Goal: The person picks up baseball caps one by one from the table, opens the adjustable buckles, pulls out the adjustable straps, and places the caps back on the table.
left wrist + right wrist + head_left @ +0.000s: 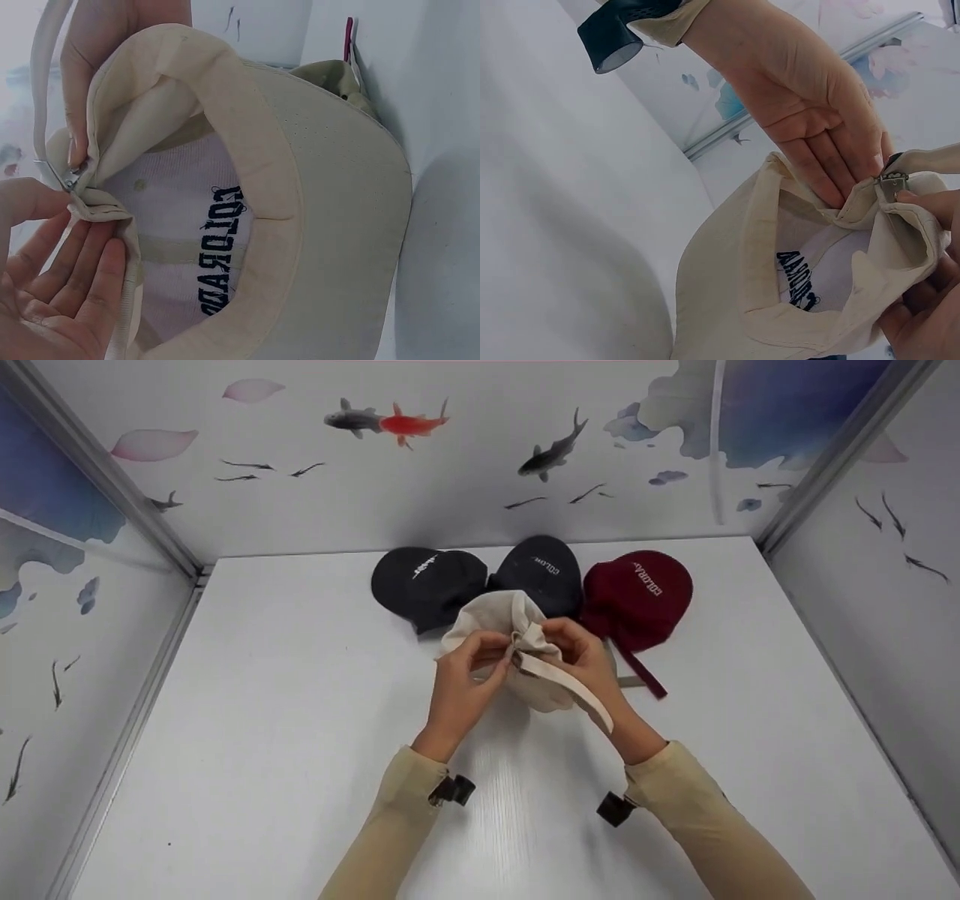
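A beige baseball cap (491, 615) is held off the table, its inside and brim facing the wrist cameras. Dark letters (219, 255) run along its inner front. At the cap's back, a metal buckle (894, 187) sits on the gathered band, and the loose end of the strap (574, 686) hangs toward the right forearm. My left hand (465, 682) pinches the band beside the buckle between thumb and fingers. From the other side, my right hand (592, 664) grips the gathered fabric with its thumb at the buckle; some of its fingers are hidden behind the cap.
Behind the beige cap, a black cap (420, 585), a dark navy cap (536, 566) and a red cap (645, 592) lie in a row on the white table (262, 697). The red strap (641, 671) trails forward. Patterned panels (465, 487) enclose the back and sides.
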The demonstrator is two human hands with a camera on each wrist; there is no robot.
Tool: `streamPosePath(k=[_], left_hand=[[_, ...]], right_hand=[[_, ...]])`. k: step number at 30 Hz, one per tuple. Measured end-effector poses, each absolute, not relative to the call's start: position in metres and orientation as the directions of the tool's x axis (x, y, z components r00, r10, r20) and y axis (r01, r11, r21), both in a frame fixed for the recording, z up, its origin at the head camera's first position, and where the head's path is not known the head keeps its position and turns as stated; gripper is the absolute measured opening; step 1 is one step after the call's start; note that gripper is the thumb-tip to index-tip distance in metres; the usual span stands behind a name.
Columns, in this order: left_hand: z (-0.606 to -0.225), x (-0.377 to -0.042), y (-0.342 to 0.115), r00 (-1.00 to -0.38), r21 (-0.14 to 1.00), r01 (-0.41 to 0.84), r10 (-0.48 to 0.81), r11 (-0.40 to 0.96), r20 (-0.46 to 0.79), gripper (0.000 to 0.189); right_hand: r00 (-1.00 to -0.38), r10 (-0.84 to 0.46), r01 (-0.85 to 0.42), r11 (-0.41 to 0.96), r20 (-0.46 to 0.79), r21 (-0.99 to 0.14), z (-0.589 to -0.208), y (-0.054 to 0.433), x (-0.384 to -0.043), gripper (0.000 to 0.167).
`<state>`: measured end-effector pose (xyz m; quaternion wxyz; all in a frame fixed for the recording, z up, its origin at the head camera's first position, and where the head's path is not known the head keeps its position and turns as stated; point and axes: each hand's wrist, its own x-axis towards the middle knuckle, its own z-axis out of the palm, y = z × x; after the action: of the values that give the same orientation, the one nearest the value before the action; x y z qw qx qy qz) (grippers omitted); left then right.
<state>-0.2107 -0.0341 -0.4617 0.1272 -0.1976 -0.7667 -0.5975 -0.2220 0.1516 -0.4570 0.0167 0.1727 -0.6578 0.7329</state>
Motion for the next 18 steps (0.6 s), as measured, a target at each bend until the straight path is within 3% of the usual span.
streamPosePath(k=[9, 18], left_hand=[[-0.4629, -0.2127, -0.0389, -0.888, 0.864, 0.455, 0.183, 0.213, 0.422, 0.028], [-0.4614, -0.2145, -0.0362, -0.891, 0.854, 0.449, 0.202, 0.262, 0.407, 0.028]], right_hand=[[-0.947, -0.246, -0.17, -0.165, 0.207, -0.972, -0.4502, 0.1512, -0.2206, 0.034], [-0.939, -0.219, -0.254, -0.074, 0.264, -0.964, -0.453, 0.1538, -0.2203, 0.038]])
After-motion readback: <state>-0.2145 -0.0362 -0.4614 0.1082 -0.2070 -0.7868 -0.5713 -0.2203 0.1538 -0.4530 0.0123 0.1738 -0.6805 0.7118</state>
